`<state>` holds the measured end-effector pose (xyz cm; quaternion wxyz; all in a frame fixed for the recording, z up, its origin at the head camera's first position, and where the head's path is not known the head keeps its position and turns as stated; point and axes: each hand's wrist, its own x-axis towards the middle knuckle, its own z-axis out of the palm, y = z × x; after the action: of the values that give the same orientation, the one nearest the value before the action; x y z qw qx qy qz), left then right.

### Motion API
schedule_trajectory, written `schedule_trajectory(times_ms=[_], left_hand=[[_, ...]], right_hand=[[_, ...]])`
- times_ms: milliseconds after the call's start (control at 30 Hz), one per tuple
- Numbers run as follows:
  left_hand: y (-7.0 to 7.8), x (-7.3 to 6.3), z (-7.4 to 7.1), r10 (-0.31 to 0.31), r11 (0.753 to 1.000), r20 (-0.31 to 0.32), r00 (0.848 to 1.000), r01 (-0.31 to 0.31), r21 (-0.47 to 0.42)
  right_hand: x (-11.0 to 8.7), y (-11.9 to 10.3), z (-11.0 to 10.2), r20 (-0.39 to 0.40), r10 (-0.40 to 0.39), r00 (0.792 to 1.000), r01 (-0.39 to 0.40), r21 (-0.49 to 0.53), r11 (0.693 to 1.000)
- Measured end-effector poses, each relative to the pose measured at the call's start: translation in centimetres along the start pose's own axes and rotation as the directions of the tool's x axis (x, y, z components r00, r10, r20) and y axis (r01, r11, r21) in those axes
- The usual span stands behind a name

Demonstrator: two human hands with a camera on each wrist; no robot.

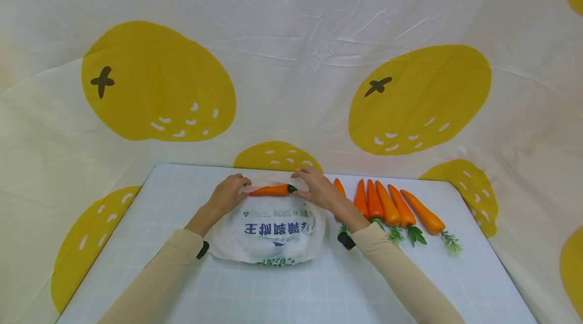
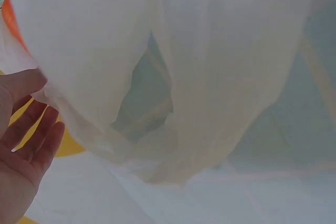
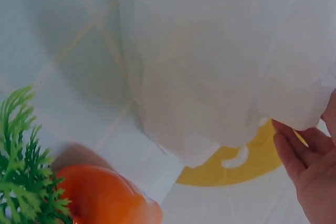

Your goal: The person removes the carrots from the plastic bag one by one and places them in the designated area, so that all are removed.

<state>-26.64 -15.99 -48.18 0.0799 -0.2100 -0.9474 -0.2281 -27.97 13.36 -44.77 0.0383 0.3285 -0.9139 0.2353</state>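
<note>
A white plastic bag (image 1: pixel 273 240) with blue and green print lies on the table, its mouth toward the far edge. An orange carrot (image 1: pixel 271 191) lies crosswise at the mouth, its green end to the right. On the left side of the mouth, my left hand (image 1: pixel 227 195) pinches the bag's edge; the left wrist view shows the thumb and fingers (image 2: pixel 39 135) at the thin plastic. My right hand (image 1: pixel 319 190) holds the edge on the opposite side, close to the carrot's green end. In the right wrist view its fingers (image 3: pixel 294 153) meet the bag's rim.
Several more carrots (image 1: pixel 391 205) with leafy green tops lie in a row right of the bag, one partly behind my right forearm. The pale table (image 1: pixel 136 243) ends at a cloth backdrop (image 1: pixel 291 61) printed with yellow fruit.
</note>
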Motion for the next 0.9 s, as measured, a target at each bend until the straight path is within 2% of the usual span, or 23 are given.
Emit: schedule_trajectory(times_ms=[167,333,467,567,667,800,900], left_hand=[[-0.3,0.1,0.2,-0.025,0.999,0.029,0.999,0.026,-0.020],[-0.4,0.3,0.3,-0.033,0.999,0.048,0.998,0.035,-0.037],[-0.4,0.4,0.3,-0.051,0.996,0.058,0.997,0.054,-0.064],[-0.4,0.5,0.3,-0.062,0.996,0.063,0.996,0.066,-0.068],[-0.4,0.7,0.3,-0.070,0.995,0.065,0.995,0.074,-0.064],[-0.4,0.7,0.2,-0.066,0.996,0.057,0.996,0.070,-0.061],[-0.4,0.6,0.1,-0.049,0.996,0.039,0.998,0.051,-0.067]], right_hand=[[0.1,0.2,0.2,0.018,0.050,0.999,-0.051,0.015,0.999],[0.4,0.7,0.3,0.004,0.113,0.994,-0.113,0.092,0.989],[0.6,1.0,0.2,-0.032,0.103,0.994,-0.098,0.126,0.987],[0.7,1.0,0.0,-0.066,0.051,0.997,-0.043,0.119,0.992],[1.0,1.0,-0.3,-0.103,-0.037,0.994,0.046,0.084,0.995],[1.4,0.8,-0.6,-0.145,-0.187,0.972,0.190,0.009,0.982],[1.6,0.8,-0.9,-0.139,-0.251,0.958,0.252,-0.012,0.968]])
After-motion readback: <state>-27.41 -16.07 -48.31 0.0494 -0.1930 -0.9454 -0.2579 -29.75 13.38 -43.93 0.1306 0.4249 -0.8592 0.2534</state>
